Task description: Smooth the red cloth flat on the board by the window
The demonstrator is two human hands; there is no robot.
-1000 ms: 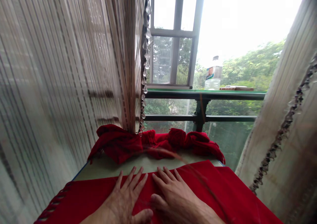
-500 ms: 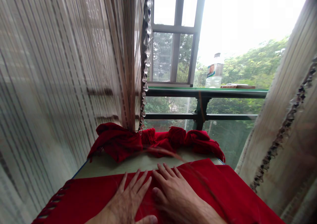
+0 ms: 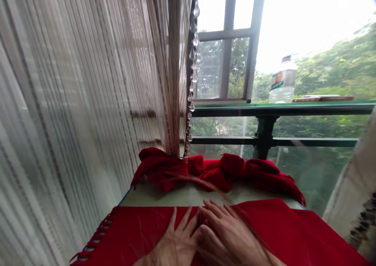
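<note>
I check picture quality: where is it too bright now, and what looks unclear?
Head view: the sky is washed out white; same view: the left hand and right hand look slightly blurred, and the label on the bottle is pixelated.

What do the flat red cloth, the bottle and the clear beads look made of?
Flat red cloth: matte textile, possibly wool-like, judging by its dull surface and fringed edge. Bottle: probably clear plastic, its body see-through. Clear beads: glossy, with bright glints; glass or acrylic.
</note>
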